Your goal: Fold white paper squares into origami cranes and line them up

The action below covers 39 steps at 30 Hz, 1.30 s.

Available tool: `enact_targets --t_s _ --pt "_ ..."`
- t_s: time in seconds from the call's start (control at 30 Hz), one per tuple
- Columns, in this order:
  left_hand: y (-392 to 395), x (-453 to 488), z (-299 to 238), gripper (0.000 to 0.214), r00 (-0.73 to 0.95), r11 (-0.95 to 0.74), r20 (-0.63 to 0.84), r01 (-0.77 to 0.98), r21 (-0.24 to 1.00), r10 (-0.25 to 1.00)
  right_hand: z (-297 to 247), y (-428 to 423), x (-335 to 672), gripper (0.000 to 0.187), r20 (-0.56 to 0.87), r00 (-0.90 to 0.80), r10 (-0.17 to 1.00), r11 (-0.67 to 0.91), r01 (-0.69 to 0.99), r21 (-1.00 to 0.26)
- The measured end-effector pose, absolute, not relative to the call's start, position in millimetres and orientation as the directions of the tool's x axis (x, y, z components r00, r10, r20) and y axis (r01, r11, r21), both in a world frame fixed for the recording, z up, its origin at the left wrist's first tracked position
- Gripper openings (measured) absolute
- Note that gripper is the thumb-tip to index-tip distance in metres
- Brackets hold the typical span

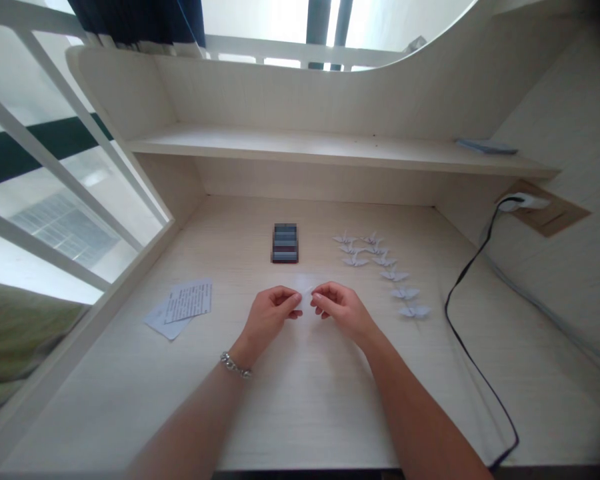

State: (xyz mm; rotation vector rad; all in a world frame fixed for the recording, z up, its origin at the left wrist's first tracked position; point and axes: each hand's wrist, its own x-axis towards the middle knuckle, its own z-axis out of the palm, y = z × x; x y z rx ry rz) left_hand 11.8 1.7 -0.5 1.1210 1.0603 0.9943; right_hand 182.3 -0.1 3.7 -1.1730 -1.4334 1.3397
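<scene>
Pale wood makes the worktop (300,413), which fills the lower and middle part of the frame, with a shelf (330,150) of the same wood across the upper part. A black cable (463,347) runs down the right side, from a plug on the wall to the lower edge of the frame. At middle left lie two printed paper sheets (183,307), flat, one partly over the other. A dark phone (285,243) lies at the centre, just above the hands. To the right of it, paper cranes (380,267) stand in a loose curved row, each near the next one.

The left hand (273,313), with a bracelet (235,365) at the wrist, and the right hand (343,308) meet at the centre of the frame. Both pinch a small paper piece (306,293) between thumb and fingertips, one at each side of it, just above the worktop. The paper is pale and a little blurred, so its folds cannot be read.

I judge that this paper is very light, thin and soft. It will bend or crease at any pressure, and it can tear at a fold. It is best held at its edges or corners, with the fingertips only.
</scene>
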Motion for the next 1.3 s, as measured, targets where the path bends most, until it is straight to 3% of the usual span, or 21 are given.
enact_targets --t_s 0.17,0.4,0.7,1.07,1.3 --pt "-1 14 1 0.024 0.288 0.189 -0.161 -0.074 0.979 0.944 0 -1 175 0.018 -0.041 -0.179 0.983 -0.032 0.055 -0.998" --pt "-1 10 -6 0.035 0.282 -0.02 0.014 0.021 1.0 0.959 -6 3 178 0.023 -0.055 -0.156 0.986 -0.052 0.023 -0.998" --pt "-4 16 -3 0.029 0.305 -0.086 0.057 0.083 0.993 0.951 -8 1 173 0.022 0.012 -0.136 0.991 0.016 0.027 -1.0" --pt "0 17 -14 0.029 0.059 0.013 -0.017 0.078 0.997 0.998 -6 -8 160 0.034 0.14 -0.001 0.99 0.135 0.251 -0.958" --pt "1 17 -15 0.032 0.06 0.095 -0.094 -0.005 0.995 0.994 -6 -10 158 0.019 0.193 -0.059 0.979 0.201 0.386 -0.9"
